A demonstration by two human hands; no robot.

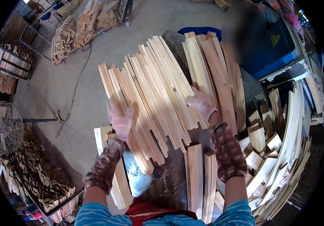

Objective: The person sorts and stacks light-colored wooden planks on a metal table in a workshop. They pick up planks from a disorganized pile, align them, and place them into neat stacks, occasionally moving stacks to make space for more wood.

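Here, the spread left hand (119, 116) and right hand (202, 104), its closure unclear, are bracing wooden slats (152, 90) between them; I'm recommending even pressure.

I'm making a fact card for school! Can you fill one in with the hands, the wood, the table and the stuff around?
Left hand: pink-gloved, spread, at the left side of the wood strips
Right hand: pink-gloved, at their right side
Strips: pale, side by side, ends uneven
Table: dark, scattered with sawdust
Right side: heap of wood pieces
Upper right: blue machine
Far left: caged fan
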